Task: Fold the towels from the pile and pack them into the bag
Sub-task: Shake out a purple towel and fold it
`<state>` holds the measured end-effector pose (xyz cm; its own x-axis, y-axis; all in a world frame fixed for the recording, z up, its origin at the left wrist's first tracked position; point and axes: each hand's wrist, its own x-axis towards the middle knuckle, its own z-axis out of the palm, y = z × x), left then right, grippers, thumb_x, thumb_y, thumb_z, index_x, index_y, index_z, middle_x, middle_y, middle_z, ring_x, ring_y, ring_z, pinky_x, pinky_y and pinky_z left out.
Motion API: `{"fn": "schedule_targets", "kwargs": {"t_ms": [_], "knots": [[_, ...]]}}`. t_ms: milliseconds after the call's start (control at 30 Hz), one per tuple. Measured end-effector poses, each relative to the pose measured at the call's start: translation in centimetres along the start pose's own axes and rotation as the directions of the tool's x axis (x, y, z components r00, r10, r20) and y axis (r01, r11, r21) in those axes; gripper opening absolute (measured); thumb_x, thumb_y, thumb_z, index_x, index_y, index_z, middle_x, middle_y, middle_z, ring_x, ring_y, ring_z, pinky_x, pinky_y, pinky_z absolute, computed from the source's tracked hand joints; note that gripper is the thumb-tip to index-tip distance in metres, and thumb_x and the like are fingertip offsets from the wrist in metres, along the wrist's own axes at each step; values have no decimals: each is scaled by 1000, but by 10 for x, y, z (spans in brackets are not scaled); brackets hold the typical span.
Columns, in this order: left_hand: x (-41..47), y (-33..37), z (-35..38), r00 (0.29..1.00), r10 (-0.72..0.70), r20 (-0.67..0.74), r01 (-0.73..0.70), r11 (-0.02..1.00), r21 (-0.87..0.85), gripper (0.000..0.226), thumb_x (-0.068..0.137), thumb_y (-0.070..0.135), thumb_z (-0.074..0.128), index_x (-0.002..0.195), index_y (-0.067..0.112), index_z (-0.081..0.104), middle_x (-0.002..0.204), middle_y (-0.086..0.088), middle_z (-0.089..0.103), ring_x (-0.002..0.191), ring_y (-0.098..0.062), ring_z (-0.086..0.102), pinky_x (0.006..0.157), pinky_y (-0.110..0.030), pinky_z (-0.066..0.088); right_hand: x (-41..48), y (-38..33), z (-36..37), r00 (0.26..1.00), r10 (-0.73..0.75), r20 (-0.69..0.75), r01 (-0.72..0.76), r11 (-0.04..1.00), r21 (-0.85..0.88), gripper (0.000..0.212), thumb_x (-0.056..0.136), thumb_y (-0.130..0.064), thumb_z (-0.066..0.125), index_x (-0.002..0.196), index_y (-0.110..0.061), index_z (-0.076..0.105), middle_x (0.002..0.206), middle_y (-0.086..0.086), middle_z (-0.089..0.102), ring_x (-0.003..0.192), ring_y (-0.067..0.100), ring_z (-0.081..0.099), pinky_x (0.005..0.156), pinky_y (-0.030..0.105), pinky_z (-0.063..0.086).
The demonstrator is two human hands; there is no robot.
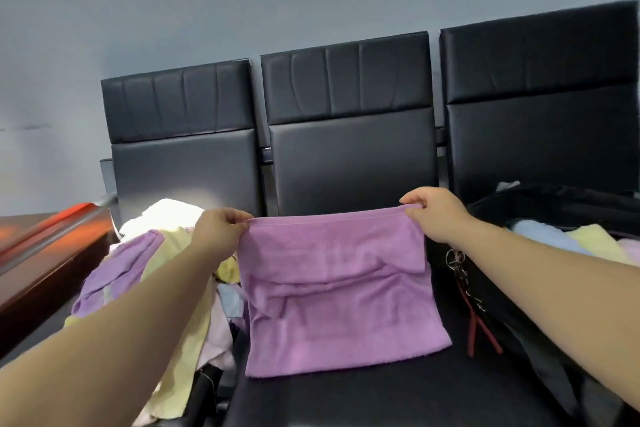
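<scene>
A person's left hand (221, 230) and right hand (434, 215) each pinch a top corner of a soft purple terry towel (332, 291), holding it up over the black padded middle seat (346, 399), its lower part draped on the cushion. Light and limp, it sags between the grips; the corners look the best hold. A loose pile of pastel towels (152, 274) lies left; the black bag (554, 215), apparently open, sits right.
</scene>
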<state>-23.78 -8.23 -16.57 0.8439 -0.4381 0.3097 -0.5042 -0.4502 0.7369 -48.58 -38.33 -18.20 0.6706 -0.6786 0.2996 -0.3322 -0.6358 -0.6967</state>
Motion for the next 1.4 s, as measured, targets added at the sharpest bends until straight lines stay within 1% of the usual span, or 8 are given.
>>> {"fn": "schedule_targets", "kwargs": {"t_ms": [333, 467, 600, 667, 800, 933, 1167, 1400], "knots": [[105, 120, -63, 965, 127, -228, -157, 981, -118, 22, 91, 7, 64, 93, 22, 80, 90, 8, 74, 86, -11, 66, 78, -27, 49, 101, -108, -104, 941, -179, -287, 175, 984, -39, 26, 102, -15, 57, 124, -21, 69, 120, -7, 68, 101, 9, 56, 88, 25, 43], [95, 105, -58, 976, 140, -166, -170, 967, -188, 25, 89, 5, 67, 88, 26, 80, 87, 10, 75, 83, -11, 67, 71, -26, 50, 83, -89, -101, 945, -196, -262, 202, 979, -5, 24, 100, -15, 59, 119, -23, 72, 108, -13, 67, 101, 10, 60, 86, 24, 43], [60, 44, -41, 992, 87, 94, -62, 969, -241, 19, 88, 0, 72, 89, 16, 82, 86, -2, 79, 80, -20, 68, 78, -36, 57, 46, -37, -78, 989, -149, 1, 149, 989, 15, 20, 91, -12, 67, 99, -28, 76, 97, -16, 74, 96, 8, 69, 83, 26, 51], [30, 15, -33, 950, 43, 309, 39, 967, -253, 18, 89, -4, 69, 86, 10, 81, 79, -5, 74, 72, -18, 62, 65, -28, 53, 23, -8, -63, 969, -62, 238, 47, 997, 68, 19, 87, -8, 70, 94, -24, 79, 92, -10, 78, 88, 8, 71, 82, 29, 56], [-17, -27, -21, 746, -81, 661, 249, 954, -165, 17, 90, -5, 69, 80, 6, 78, 75, -7, 61, 69, -15, 54, 59, -24, 44, -20, 34, -40, 748, 110, 655, -194, 979, 58, 17, 84, -5, 72, 95, -15, 81, 91, 10, 72, 81, 19, 61, 70, 32, 49], [-42, -55, -8, 576, -199, 793, 434, 896, -91, 13, 88, -6, 70, 97, -1, 78, 94, -15, 69, 92, -26, 64, 84, -33, 58, -44, 55, -18, 624, 199, 756, -274, 961, -27, 17, 87, -3, 74, 99, -13, 81, 94, 8, 75, 84, 17, 67, 81, 32, 57], [-55, -84, 18, 691, -246, 680, 434, 893, -117, 20, 93, -9, 63, 87, 2, 79, 85, -13, 72, 77, -20, 69, 70, -28, 58, -49, 73, 22, 793, 219, 568, -230, 972, -53, 23, 84, -2, 69, 92, -20, 80, 86, 4, 77, 79, 17, 71, 79, 38, 61], [-42, -96, 39, 842, -279, 461, 334, 942, -39, 15, 92, -4, 67, 89, 6, 77, 76, -9, 69, 68, -21, 62, 59, -29, 56, -30, 74, 56, 943, 103, 318, -65, 990, -127, 20, 88, -11, 69, 92, -30, 72, 94, -14, 72, 91, 6, 66, 73, 19, 46]]}}
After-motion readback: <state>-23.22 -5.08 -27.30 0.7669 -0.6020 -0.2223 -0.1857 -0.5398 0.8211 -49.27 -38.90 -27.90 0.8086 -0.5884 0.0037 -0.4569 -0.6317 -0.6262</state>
